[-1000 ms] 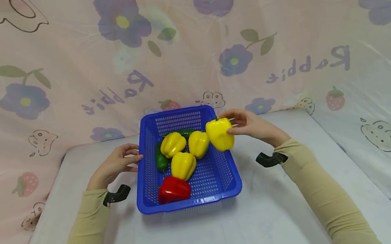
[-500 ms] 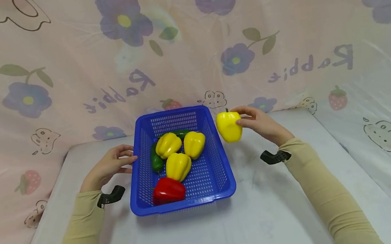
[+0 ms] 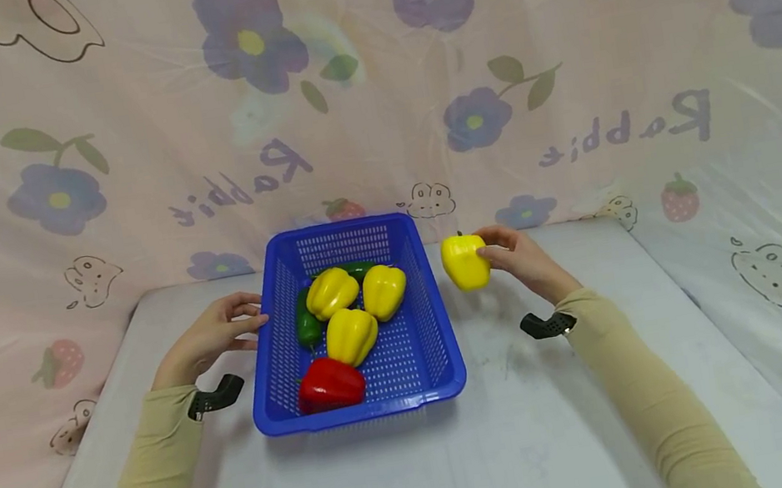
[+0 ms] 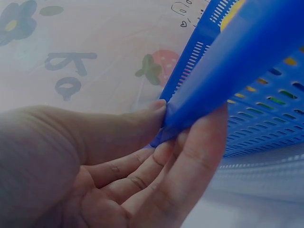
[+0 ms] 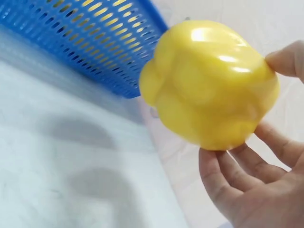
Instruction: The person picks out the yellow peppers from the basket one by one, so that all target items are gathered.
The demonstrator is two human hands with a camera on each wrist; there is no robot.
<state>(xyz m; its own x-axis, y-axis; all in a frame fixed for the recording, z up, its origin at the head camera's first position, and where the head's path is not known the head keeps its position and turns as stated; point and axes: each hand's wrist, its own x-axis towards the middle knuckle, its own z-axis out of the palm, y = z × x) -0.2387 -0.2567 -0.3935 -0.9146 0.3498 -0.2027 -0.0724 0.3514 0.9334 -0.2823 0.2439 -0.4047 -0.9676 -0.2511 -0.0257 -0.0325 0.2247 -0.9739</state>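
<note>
Pinched between thumb and fingers of my right hand [image 3: 524,258] is a yellow bell pepper [image 3: 465,263], held up to the right of the blue basket [image 3: 450,383]. The right wrist view shows that pepper [image 5: 213,85] above the table, apart from the basket's side. My left hand [image 3: 218,333] grips the basket's left rim; in the left wrist view the thumb lies on one side of the rim [image 4: 209,90] and the fingers on the other. Inside the basket lie several yellow bell peppers [image 3: 352,337], a red bell pepper [image 3: 331,384] and two green peppers [image 3: 307,320].
The basket stands on a white-covered table [image 3: 542,441]. Behind it hangs a printed curtain [image 3: 366,79] with flowers and strawberries, and it runs along both sides too. Each sleeve carries a black wrist mount [image 3: 547,325].
My right hand has carried the yellow bell pepper from over the basket's right rim out to its right, then slightly lower. The basket and left hand have shifted a little left in view.
</note>
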